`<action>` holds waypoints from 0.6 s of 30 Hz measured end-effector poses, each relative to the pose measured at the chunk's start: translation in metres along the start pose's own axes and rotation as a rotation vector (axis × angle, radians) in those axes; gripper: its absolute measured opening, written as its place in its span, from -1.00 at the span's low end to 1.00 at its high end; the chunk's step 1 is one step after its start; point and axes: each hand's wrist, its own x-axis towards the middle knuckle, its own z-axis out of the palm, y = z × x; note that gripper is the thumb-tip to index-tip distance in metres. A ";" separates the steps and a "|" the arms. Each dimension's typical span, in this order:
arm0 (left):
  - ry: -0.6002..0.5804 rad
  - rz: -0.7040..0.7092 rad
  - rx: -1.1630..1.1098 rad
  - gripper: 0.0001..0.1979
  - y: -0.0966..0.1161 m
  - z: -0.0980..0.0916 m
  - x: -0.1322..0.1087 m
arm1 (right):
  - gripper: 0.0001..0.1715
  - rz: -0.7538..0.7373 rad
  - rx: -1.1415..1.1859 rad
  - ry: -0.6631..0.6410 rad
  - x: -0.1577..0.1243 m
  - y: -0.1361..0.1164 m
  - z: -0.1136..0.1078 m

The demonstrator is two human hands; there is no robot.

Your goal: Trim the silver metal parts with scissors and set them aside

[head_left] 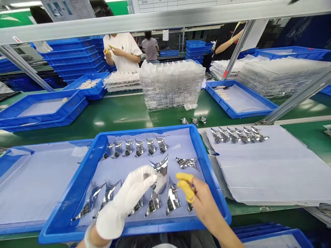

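My left hand (131, 193), in a white glove, pinches a shiny chrome-like metal part (160, 166) with pointed corners, raised over the blue tray (195, 137). To its right, my right hand (199, 196) wears yellow finger covers; its fingers are slightly apart and I see nothing between them. A similar part (186, 163) lies in the tray just above my right hand. Several more parts form a row (139, 148) along the tray's far side. Others, such as this curved part (173, 198), lie along the near side, some partly hidden by my hands.
On the right, a row of chrome parts (234, 134) lies on stacked white sheets (274, 168). Three parts (194, 121) sit beyond the tray. A tall stack of clear plastic trays (172, 86) stands behind. A metal bar (165, 22) crosses above. A person (122, 51) stands across the bench.
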 end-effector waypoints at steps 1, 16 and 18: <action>-0.043 -0.034 -0.096 -0.72 0.005 -0.001 -0.009 | -0.69 -0.026 0.027 -0.018 -0.001 -0.003 0.009; 0.192 -0.263 -0.263 -0.41 0.013 0.019 -0.055 | -0.76 -0.392 -0.001 0.030 -0.020 -0.015 0.051; 0.223 -0.271 -0.270 -0.37 0.016 0.023 -0.055 | -0.78 -0.440 -0.028 0.046 -0.022 -0.015 0.053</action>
